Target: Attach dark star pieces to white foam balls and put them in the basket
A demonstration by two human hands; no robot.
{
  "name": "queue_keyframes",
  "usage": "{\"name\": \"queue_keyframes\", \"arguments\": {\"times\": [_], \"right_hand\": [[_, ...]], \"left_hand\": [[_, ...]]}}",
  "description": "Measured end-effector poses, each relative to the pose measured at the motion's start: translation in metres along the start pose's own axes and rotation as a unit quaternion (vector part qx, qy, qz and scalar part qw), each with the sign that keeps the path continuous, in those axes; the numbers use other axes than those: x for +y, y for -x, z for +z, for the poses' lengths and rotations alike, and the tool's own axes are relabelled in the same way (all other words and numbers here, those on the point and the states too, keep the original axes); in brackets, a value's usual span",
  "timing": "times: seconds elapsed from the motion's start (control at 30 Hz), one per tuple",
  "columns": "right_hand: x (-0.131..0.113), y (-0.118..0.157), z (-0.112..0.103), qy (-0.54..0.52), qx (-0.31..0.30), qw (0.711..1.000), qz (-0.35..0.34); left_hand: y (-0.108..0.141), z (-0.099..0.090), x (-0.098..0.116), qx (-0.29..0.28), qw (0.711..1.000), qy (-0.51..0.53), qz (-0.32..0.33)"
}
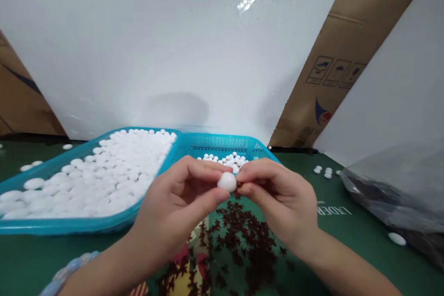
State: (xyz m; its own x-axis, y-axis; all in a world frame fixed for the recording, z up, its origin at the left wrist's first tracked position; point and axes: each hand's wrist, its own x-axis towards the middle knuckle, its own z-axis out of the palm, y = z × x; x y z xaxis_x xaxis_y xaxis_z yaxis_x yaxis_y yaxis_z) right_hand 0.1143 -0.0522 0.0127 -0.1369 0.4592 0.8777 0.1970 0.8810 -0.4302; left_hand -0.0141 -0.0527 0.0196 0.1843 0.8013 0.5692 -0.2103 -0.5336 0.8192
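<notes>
Between the thumb and forefinger of my left hand (pixel 173 199) is a small white ball (pixel 227 181). The fingertips of my right hand (pixel 284 201) are pinched together against the ball's right side. A tiny dark bit seems to show between them, too small to name. Beneath both hands, many small dark-brown star-like pieces (pixel 248 240) lie scattered on the green table (pixel 333 240). To the left, a blue tray (pixel 72 225) is heaped with white balls (pixel 114 171). Behind the hands, a blue perforated basket (pixel 222 141) holds more white balls (pixel 236 159), partly covered by my fingers.
A white board (pixel 156 46) and cardboard (pixel 322 78) stand upright behind the trays. Several loose white balls (pixel 328 172) lie at the right, beside a clear plastic bag (pixel 398 194) with dark contents. A colourful printed sheet (pixel 183 277) lies under some brown pieces.
</notes>
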Motion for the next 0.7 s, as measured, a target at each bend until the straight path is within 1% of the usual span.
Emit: {"name": "queue_keyframes", "arguments": {"times": [0.07, 0.23, 0.3, 0.37, 0.43, 0.47, 0.53, 0.6, 0.7], "right_hand": [[0.0, 0.0, 0.001, -0.028, -0.009, 0.999, 0.013], [0.002, 0.0, 0.0, -0.052, -0.044, 0.998, 0.018], [0.003, 0.001, 0.002, -0.12, -0.069, 0.99, 0.037], [0.004, 0.003, 0.005, -0.234, -0.094, 0.966, 0.062], [0.004, 0.005, 0.008, -0.345, -0.106, 0.929, 0.079], [0.004, 0.005, 0.009, -0.383, -0.104, 0.914, 0.084], [0.004, 0.004, 0.009, -0.428, -0.089, 0.894, 0.097], [0.002, 0.001, 0.006, -0.448, -0.082, 0.883, 0.112], [-0.001, -0.003, 0.0, -0.455, -0.102, 0.873, 0.142]], "left_hand": [[0.002, -0.001, -0.001, -0.001, 1.0, 0.022, 0.009], [0.007, -0.003, -0.003, -0.023, 0.998, 0.058, 0.011], [0.005, -0.004, -0.004, -0.023, 0.998, 0.06, 0.013], [0.002, -0.006, -0.004, -0.015, 0.998, 0.062, 0.018], [-0.001, -0.008, -0.003, -0.008, 0.997, 0.075, 0.018], [-0.003, -0.008, -0.003, -0.01, 0.996, 0.083, 0.016], [-0.004, -0.009, -0.001, -0.014, 0.995, 0.098, 0.005], [-0.004, -0.01, 0.001, -0.019, 0.994, 0.105, 0.001], [-0.004, -0.011, 0.002, -0.025, 0.994, 0.105, -0.004]]}}
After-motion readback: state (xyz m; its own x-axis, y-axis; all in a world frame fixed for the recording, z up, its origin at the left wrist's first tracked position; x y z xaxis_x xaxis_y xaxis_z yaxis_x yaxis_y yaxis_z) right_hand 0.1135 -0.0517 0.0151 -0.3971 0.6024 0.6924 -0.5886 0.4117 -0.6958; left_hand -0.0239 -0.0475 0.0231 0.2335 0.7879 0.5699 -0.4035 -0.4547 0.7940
